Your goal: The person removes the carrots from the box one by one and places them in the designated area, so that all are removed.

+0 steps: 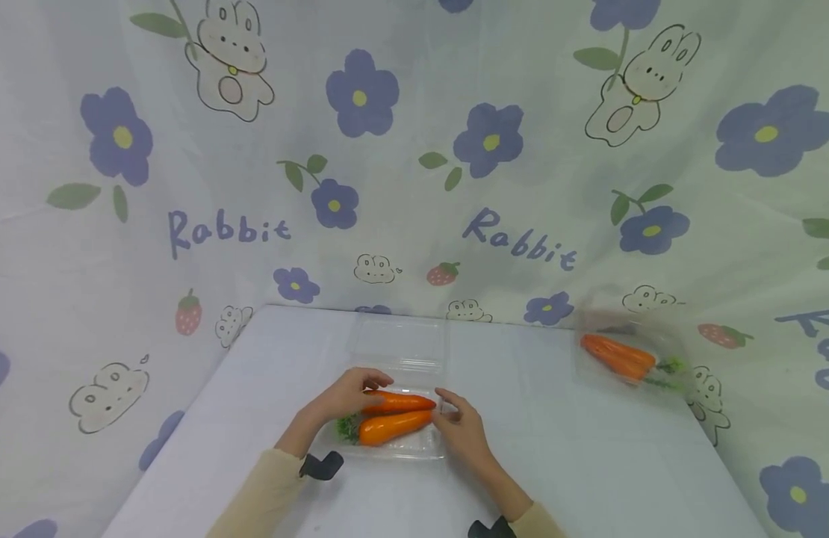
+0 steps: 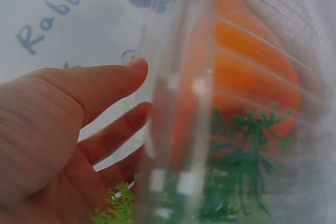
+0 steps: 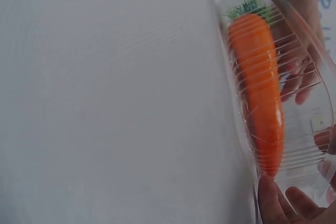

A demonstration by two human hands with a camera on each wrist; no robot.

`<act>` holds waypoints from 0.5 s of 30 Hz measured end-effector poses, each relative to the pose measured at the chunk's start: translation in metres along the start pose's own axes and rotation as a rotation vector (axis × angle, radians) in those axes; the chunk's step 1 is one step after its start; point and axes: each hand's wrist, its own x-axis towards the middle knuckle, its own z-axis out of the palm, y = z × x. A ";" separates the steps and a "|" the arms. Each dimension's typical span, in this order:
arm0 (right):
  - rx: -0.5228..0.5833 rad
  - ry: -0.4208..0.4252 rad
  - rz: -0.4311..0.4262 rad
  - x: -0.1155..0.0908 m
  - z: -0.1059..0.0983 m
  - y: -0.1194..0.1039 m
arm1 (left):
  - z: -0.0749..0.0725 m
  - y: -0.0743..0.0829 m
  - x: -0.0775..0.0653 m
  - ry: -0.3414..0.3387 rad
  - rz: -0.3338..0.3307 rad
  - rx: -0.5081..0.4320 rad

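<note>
Two orange carrots, an upper carrot [image 1: 396, 402] and a lower carrot [image 1: 394, 427], lie side by side in a clear plastic box [image 1: 414, 452], tips to the right. Green leaves [image 1: 348, 428] show at the lower one's left end. Its lid [image 1: 401, 340] is folded back behind it. My left hand [image 1: 350, 394] reaches over the box's left side, thumb and fingers apart, hiding the upper carrot's leafy end. Light green leaves [image 2: 118, 203] show by its palm. Beside the carrot tips, my right hand [image 1: 463, 430] has its fingertips at the box's right end, fingers loosely bent.
At the table's back right stands another clear box [image 1: 592, 370] with orange carrots [image 1: 619, 359] and green tops in it. The white table [image 1: 549, 463] meets a hanging cloth [image 1: 414, 172] printed with rabbits and flowers at its back.
</note>
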 end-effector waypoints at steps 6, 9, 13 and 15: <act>0.010 -0.003 -0.012 0.001 0.000 0.001 | 0.005 -0.004 0.004 -0.003 -0.025 0.012; 0.012 0.007 -0.020 0.001 0.001 0.002 | 0.008 -0.006 0.005 -0.017 -0.042 0.021; 0.020 0.010 -0.018 0.000 0.001 0.003 | 0.012 -0.005 0.004 -0.064 -0.086 0.044; 0.019 0.010 -0.019 0.000 0.002 0.004 | 0.012 -0.004 0.004 -0.082 -0.093 0.050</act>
